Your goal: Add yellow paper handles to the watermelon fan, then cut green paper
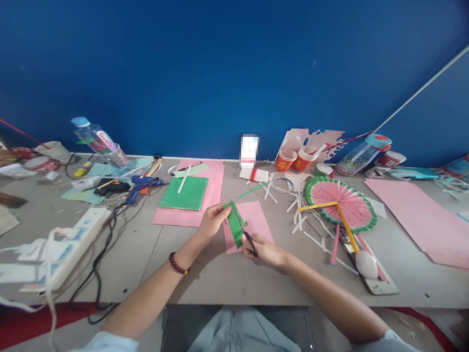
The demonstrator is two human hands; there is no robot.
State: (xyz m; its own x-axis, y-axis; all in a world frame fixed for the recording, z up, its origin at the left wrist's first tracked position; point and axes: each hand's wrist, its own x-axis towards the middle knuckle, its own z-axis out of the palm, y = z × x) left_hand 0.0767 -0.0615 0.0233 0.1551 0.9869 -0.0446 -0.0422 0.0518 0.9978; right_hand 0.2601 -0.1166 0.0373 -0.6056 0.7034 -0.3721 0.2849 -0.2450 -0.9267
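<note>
My left hand (213,221) pinches the upper end of a piece of green paper (233,228). A pair of black-handled scissors (250,243) is gripped in my right hand (262,250), with the blades lying along the paper's right edge. A narrow green strip curls away on that side. Beneath both hands, a small sheet of pink paper (262,222) rests on the table. Up and to the left, a green stack of paper (185,193) sits on a larger pink sheet (164,218). One loose green strip (252,190) lies just beyond my hands.
At right lie a watermelon-patterned paper fan (339,195), white paper strips (315,241) and large pink sheets (414,215). Red paper cups (286,160) stand near the blue wall. To the left are a blue glue gun (141,186), a power strip (78,244) and black cables (98,256).
</note>
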